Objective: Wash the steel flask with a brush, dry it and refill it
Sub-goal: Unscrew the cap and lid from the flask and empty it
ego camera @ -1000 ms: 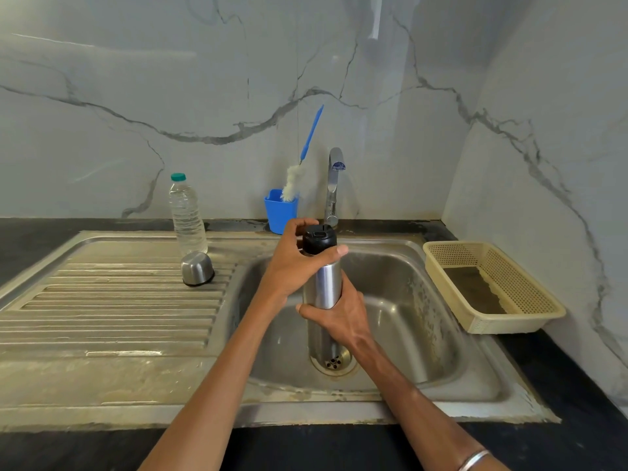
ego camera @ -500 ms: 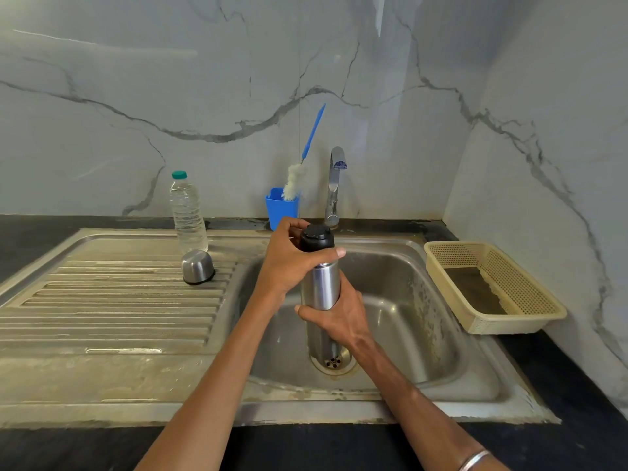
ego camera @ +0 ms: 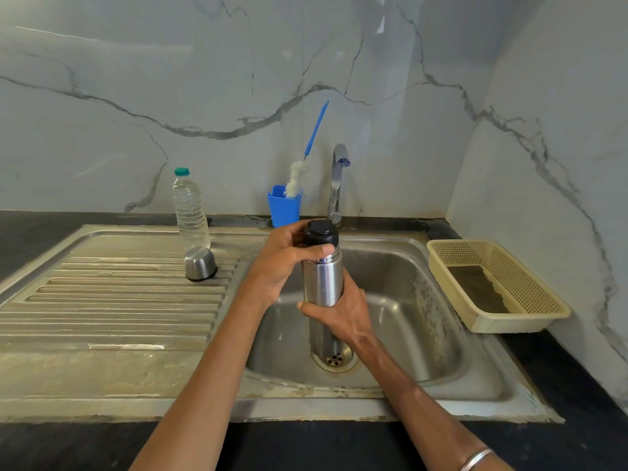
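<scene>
Head view: flask (ego camera: 322,280) stood upright over sink (ego camera: 441,334), right hand (ego camera: 339,312) wrapped round body, left hand (ego camera: 289,260) fingers closed on black stopper (ego camera: 321,232). Risk: smooth steel could slip through lower grip if stopper jerked free. Brush (ego camera: 299,175) beyond fingertips, untouched. Versus earlier: grips unchanged, flask barely shifted.

My right hand (ego camera: 343,312) wraps the steel flask (ego camera: 322,283), so I cannot see the middle of it. My left hand (ego camera: 283,263) hides the side of the black stopper (ego camera: 321,232). The brush (ego camera: 299,175) goes down into the blue cup (ego camera: 283,209), and its end is hidden in there. My arms are cut off at the bottom edge.
</scene>
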